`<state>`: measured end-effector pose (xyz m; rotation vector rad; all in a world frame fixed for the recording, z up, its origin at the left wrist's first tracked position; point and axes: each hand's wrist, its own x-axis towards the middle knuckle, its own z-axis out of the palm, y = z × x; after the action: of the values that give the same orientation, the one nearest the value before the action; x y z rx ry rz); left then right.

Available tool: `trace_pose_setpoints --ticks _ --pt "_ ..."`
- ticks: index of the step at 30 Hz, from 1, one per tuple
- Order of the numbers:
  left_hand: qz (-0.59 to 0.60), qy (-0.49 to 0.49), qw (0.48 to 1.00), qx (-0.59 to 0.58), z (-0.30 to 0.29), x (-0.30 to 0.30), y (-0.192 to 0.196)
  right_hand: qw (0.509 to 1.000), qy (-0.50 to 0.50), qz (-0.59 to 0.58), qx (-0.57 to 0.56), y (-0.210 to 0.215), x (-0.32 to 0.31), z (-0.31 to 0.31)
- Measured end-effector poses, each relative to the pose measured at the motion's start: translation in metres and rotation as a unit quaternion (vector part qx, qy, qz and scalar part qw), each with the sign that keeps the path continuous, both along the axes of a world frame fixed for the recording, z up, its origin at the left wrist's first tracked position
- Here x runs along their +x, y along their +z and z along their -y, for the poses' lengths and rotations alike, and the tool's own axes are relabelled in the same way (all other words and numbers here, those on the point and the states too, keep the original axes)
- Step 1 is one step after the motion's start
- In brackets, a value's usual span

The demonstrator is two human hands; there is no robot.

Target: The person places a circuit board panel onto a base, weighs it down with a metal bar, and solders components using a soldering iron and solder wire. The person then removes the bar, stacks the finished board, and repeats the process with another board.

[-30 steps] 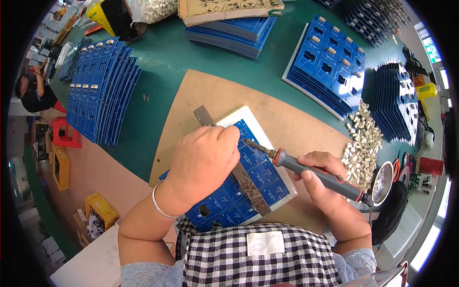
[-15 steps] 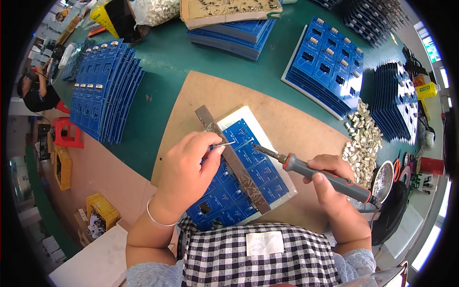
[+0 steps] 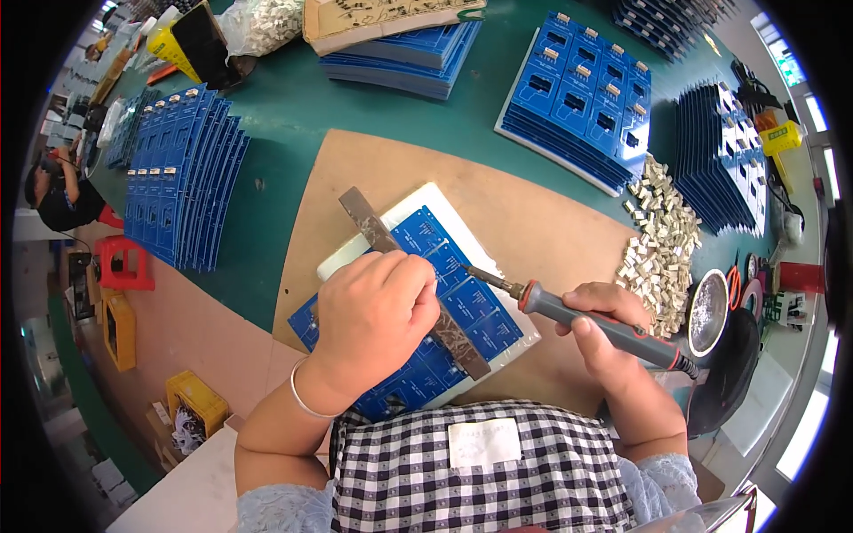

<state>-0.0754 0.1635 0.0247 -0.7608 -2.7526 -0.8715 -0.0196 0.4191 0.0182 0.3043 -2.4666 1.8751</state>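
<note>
My right hand [image 3: 613,333] is closed around the soldering iron [image 3: 577,315], its tip pointing toward ten o'clock onto the blue circuit board panel [image 3: 471,302]. My left hand [image 3: 378,311] is curled, pressing on the panel beside the metal bar [image 3: 418,284].

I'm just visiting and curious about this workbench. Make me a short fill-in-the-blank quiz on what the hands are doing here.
1. The right hand holds a soldering ____ by its grey handle.
2. The left hand rests on a panel of circuit boards coloured ____.
3. A flat metal bar lies ____ across that panel.
4. The pile of small pale parts lies to the person's ____.

Missing words: iron; blue; diagonally; right
</note>
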Motion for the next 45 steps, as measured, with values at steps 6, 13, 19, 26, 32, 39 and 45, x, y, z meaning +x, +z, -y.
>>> trace_pose_setpoints --ticks 6,13,19,26,32,39,45 --pt "0.02 -0.015 1.0 -0.02 -0.002 -0.001 -0.002 0.998 -0.013 0.057 -0.019 -0.001 0.002 0.001" --pt "0.002 -0.015 0.999 -0.034 -0.006 -0.003 -0.002 0.999 -0.008 0.035 -0.013 -0.003 -0.001 0.003" --pt "-0.016 -0.018 0.998 -0.051 -0.008 -0.007 -0.004 0.999 -0.004 0.031 -0.016 -0.003 -0.005 0.005" --pt "-0.016 -0.019 0.998 -0.065 -0.01 -0.011 -0.003 1.0 -0.004 0.019 -0.015 -0.005 -0.01 0.007" --pt "-0.03 -0.021 0.996 -0.077 -0.01 -0.014 -0.004 1.0 -0.007 0.029 -0.005 -0.001 -0.013 0.008" --pt "-0.03 0.014 0.998 -0.049 0.005 -0.008 0.002 0.999 0.011 0.015 0.034 0.007 -0.012 0.003" --pt "0.035 0.005 0.999 0.025 0.003 0.008 0.004 1.0 -0.006 0.022 -0.008 0.008 -0.001 0.0"
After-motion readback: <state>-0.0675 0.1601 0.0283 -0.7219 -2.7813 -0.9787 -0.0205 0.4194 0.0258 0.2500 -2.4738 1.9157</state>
